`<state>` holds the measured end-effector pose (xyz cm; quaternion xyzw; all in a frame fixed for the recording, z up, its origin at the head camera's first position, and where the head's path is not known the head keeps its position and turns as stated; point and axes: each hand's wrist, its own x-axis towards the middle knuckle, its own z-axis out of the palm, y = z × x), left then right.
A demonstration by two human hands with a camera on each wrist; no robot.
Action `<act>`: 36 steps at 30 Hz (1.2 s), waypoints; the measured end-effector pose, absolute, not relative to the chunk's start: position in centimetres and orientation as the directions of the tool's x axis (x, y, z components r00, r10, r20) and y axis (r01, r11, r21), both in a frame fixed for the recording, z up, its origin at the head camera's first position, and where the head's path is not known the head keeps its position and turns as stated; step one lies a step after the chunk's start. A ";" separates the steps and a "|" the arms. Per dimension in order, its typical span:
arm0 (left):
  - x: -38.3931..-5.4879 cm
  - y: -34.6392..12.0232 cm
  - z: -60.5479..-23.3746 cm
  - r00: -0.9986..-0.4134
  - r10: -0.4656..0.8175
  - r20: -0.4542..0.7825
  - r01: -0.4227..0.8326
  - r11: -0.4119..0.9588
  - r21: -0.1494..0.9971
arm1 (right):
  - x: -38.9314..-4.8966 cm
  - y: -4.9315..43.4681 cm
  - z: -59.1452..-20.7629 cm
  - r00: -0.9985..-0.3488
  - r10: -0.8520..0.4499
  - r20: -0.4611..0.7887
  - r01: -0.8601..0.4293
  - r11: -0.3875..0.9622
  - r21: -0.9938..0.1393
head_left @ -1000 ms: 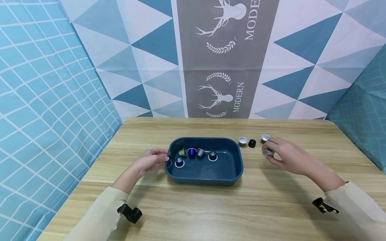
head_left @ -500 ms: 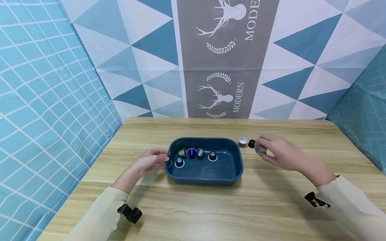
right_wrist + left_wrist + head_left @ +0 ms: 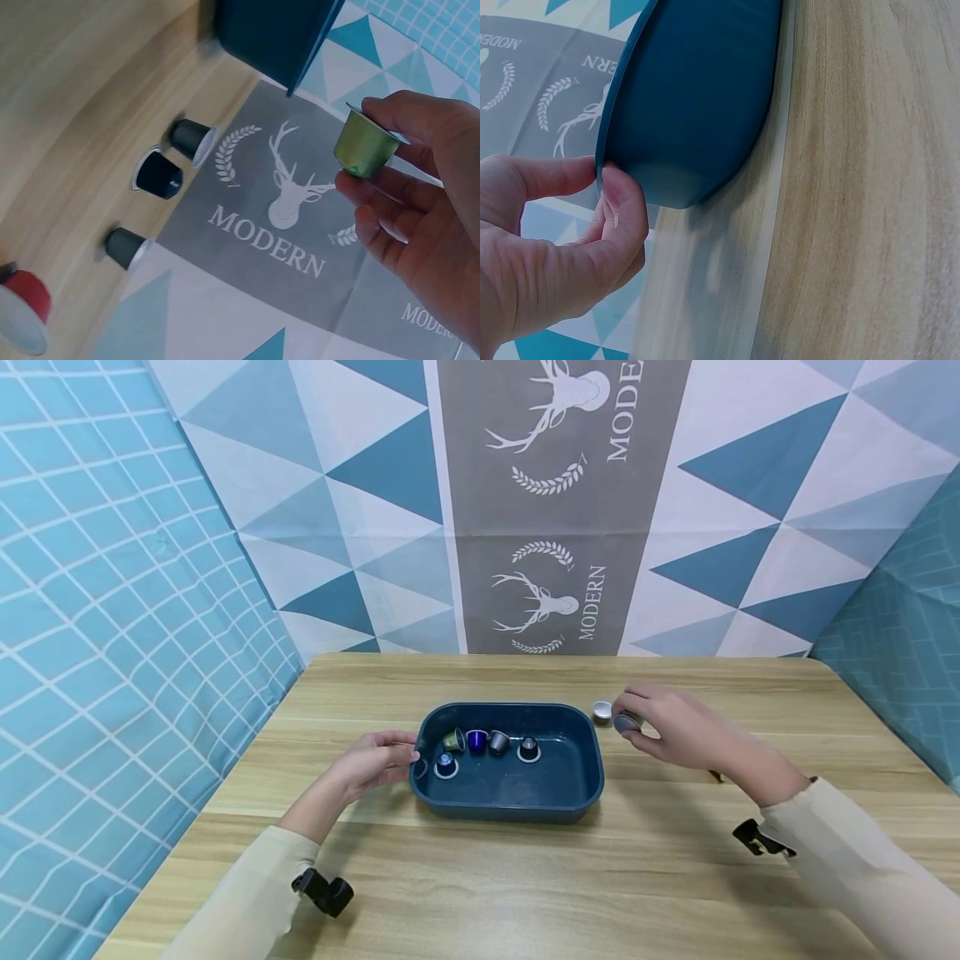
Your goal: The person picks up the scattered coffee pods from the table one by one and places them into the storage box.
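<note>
My left hand (image 3: 375,760) pinches the left rim of a dark blue tray (image 3: 517,793); in the left wrist view the thumb and fingers (image 3: 626,202) grip the thin wall. A green coffee capsule (image 3: 366,144) is pinched between the thumb and fingers of my right hand (image 3: 427,195), raised over the table right of the tray. From the head, that right hand (image 3: 671,727) shows the capsule's grey lid end. Inside the tray lie several capsules: olive green (image 3: 453,741), violet blue (image 3: 477,742), grey (image 3: 498,743), dark (image 3: 528,748) and blue (image 3: 446,764).
Beside the tray's right end sits a silver-lidded capsule (image 3: 602,711). The right wrist view shows loose capsules on the wooden table: a black one (image 3: 159,174), two dark grey ones and a red one (image 3: 26,304). A patterned cloth (image 3: 536,510) hangs behind the table.
My right hand has moved left toward the tray with the green capsule, now covering the black capsule in the head view. The left hand and the tray have stayed put.
</note>
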<state>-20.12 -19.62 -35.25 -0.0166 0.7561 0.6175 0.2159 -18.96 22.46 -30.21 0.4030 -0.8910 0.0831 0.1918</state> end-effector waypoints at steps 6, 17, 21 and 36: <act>-20.2 -19.7 -35.2 -0.904 0.251 -0.347 -0.290 0.236 0.927 | -19.4 21.7 -29.5 -0.614 -0.698 0.368 -0.754 0.657 -0.014; -20.1 -19.6 -34.9 -0.904 0.234 -0.357 -0.302 0.240 0.923 | -19.7 19.9 -28.3 -0.607 -0.737 0.296 -0.776 0.630 -0.023; -20.1 -19.6 -34.9 -0.904 0.236 -0.358 -0.303 0.239 0.923 | -19.9 18.8 -27.7 -0.630 -0.740 0.238 -0.766 0.641 -0.036; -20.1 -19.5 -34.8 -0.902 0.241 -0.358 -0.301 0.242 0.922 | -20.9 15.4 -26.7 -0.615 -0.777 0.137 -0.788 0.613 -0.064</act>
